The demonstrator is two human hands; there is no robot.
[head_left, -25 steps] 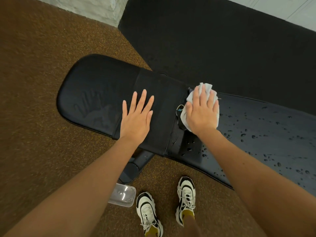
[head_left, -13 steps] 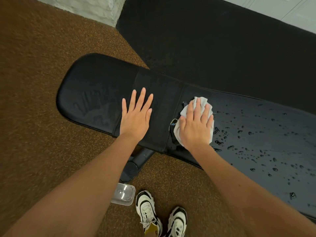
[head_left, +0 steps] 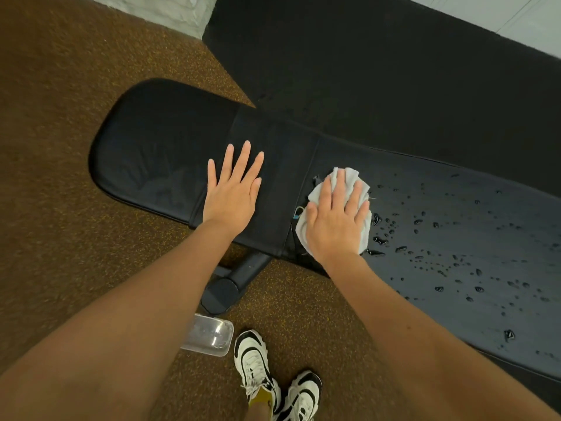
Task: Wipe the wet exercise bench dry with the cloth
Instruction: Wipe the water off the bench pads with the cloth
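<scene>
A black padded exercise bench (head_left: 158, 147) lies across the floor, its seat pad at the left and its long back pad (head_left: 455, 226) at the right. Water drops (head_left: 425, 256) dot the back pad. My right hand (head_left: 335, 220) presses flat on a crumpled white cloth (head_left: 343, 177) at the near left end of the back pad, beside the seam. My left hand (head_left: 233, 189) lies flat with fingers spread on the seat pad, holding nothing. The seat pad looks dull and free of drops.
A clear plastic container (head_left: 209, 335) lies on the brown carpet floor by my shoes (head_left: 255, 363). The bench's black leg (head_left: 230, 284) sticks out below the seat. Black matting (head_left: 349, 71) covers the floor behind the bench, with a pale wall beyond.
My right hand slid the cloth from the far edge of the back pad toward the near edge. My left hand stayed flat on the seat pad.
</scene>
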